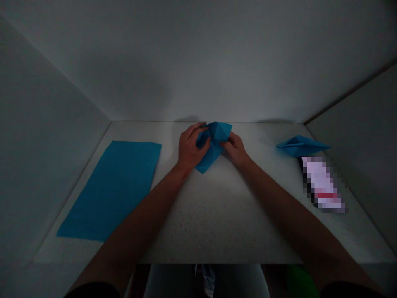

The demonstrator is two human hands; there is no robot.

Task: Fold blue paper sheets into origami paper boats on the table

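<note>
A partly folded piece of blue paper (221,131) is held up between both hands near the back of the table. My left hand (192,147) grips its left side, thumb in front and fingers curled over the upper edge. At the right side, my right hand (235,148) pinches the paper between thumb and fingers. Creases and slanted flaps show on it, with one corner pointing down toward me. Parts of the paper are hidden behind the left fingers.
A flat blue sheet (114,186) lies at the left, partly under my left forearm. On the right sits a folded blue paper boat (302,145), just behind a pixelated phone-like object (324,182). A white wall (204,62) rises behind the table (198,223); side walls flank it.
</note>
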